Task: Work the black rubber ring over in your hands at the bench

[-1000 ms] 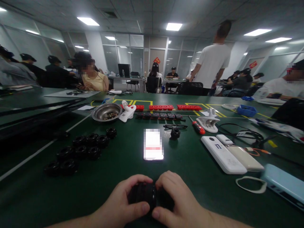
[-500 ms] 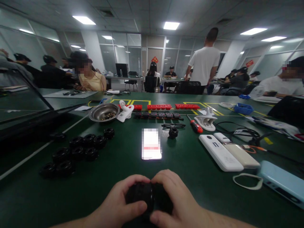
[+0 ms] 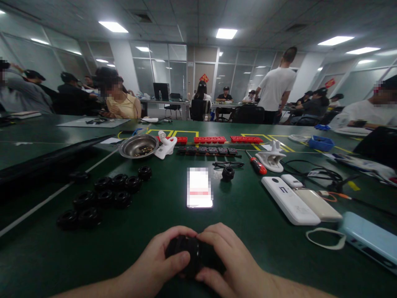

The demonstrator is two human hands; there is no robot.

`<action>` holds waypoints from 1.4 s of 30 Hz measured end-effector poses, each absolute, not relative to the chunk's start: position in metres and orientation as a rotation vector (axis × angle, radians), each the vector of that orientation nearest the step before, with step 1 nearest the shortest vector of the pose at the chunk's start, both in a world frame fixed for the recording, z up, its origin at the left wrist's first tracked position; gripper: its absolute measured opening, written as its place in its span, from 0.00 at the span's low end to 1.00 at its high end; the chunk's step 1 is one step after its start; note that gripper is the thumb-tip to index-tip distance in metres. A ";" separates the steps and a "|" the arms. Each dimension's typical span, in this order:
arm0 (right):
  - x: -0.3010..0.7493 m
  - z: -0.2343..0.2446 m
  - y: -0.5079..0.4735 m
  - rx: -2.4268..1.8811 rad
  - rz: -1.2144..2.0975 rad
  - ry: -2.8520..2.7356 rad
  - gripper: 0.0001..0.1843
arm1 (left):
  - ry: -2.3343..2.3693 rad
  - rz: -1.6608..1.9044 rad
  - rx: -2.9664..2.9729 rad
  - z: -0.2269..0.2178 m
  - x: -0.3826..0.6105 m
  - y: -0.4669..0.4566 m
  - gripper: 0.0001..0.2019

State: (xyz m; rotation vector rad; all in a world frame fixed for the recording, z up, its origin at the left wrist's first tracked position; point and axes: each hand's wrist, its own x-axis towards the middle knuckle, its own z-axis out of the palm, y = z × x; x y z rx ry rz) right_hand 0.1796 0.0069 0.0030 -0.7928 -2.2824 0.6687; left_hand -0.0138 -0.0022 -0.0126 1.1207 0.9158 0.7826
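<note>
At the near edge of the view, a black round ribbed part (image 3: 187, 253) sits between my two hands. My left hand (image 3: 161, 258) is wrapped round its left side, thumb across the front. Fingertips and thumb of my right hand (image 3: 228, 256) press on its right side. Its underside and much of its right end are hidden. Similar black ring-shaped parts (image 3: 105, 198) lie in a group on the left of the table. One more black part (image 3: 228, 174) stands right of a lit phone (image 3: 200, 188).
A metal bowl (image 3: 138, 146) with small brass-coloured pieces stands back left. Red trays (image 3: 209, 140) and a black strip of blocks (image 3: 207, 151) lie behind the phone. On the right are a screwdriver (image 3: 258, 165), a white power bank (image 3: 290, 200), a light-blue device (image 3: 370, 240) and cables.
The view has shifted slightly, and the dark raised panel at the left no longer shows. Both hands keep their hold on the black part. A standing person in the background has moved right.
</note>
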 end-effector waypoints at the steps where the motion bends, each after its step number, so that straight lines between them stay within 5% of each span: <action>1: 0.180 0.003 0.006 -0.787 0.671 -2.288 0.17 | 0.913 0.781 1.109 -0.013 -0.014 -0.002 0.24; 10: 0.178 0.005 0.009 -1.067 0.764 -2.246 0.18 | 0.994 0.810 1.189 -0.009 -0.014 -0.001 0.22; 22: 0.179 0.001 0.006 -0.736 0.511 -2.292 0.16 | 0.885 0.769 1.136 -0.015 -0.014 0.000 0.23; 28: 0.178 0.004 0.007 -0.943 0.632 -2.304 0.22 | 0.964 0.781 1.180 -0.011 -0.015 -0.001 0.21; 42: 0.178 0.002 0.007 -0.865 0.652 -2.312 0.16 | 0.919 0.811 1.120 -0.014 -0.013 -0.002 0.24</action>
